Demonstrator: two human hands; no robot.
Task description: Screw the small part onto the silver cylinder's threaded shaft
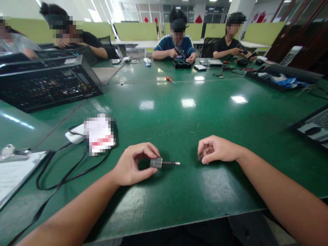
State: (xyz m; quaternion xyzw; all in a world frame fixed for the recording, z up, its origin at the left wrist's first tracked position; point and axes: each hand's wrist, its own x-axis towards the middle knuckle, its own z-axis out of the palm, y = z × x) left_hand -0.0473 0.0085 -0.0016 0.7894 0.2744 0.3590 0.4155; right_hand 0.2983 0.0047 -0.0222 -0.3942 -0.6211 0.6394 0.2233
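My left hand (135,163) pinches a short grey metal cylinder with a thin shaft (157,163) between thumb and fingers, just over the green tabletop. Its dark shaft ends in a bright tip and points right, toward my other hand. My right hand (214,150) is closed, with the fingers curled and the thumb against them. A small dark piece (199,158) shows at those fingertips; its kind is too small to tell. A gap of bare tabletop (188,165) separates the shaft's tip from my right hand.
A badge on a black lanyard (101,135) and a clipboard with paper (22,174) lie to the left. Behind them stands a black case (48,85). An orange screwdriver (169,79) lies farther off. Black trays (282,85) are at right. Several people sit across the table.
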